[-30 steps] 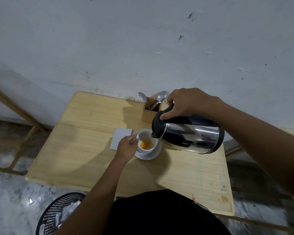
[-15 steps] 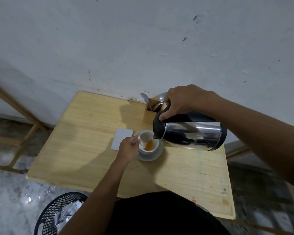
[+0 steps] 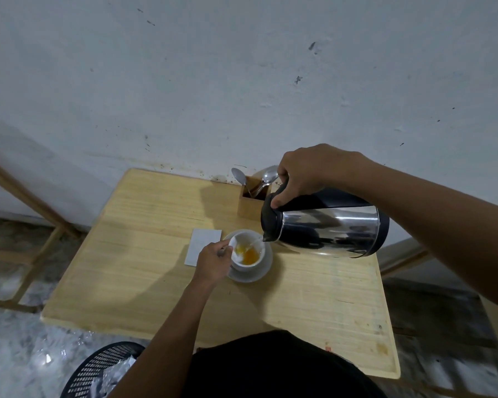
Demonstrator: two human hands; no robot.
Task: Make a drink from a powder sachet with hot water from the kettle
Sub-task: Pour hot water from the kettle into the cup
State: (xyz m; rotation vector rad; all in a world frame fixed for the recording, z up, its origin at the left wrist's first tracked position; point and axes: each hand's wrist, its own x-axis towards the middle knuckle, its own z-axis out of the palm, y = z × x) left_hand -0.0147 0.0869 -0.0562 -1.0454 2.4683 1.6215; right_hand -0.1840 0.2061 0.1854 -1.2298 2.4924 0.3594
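Tilted kettle [image 3: 328, 228] and spoon holder [image 3: 252, 203] crowd the cup [image 3: 246, 251]; table's left [image 3: 133, 239] lies open.

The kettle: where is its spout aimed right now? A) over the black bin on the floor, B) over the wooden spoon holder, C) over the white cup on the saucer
C: the right hand tips the kettle so its spout hangs over the cup, where orange liquid shows.

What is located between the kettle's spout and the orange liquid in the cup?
In the head view, a thin stream of water runs from the kettle spout into the white cup, onto the orange liquid; nothing else.
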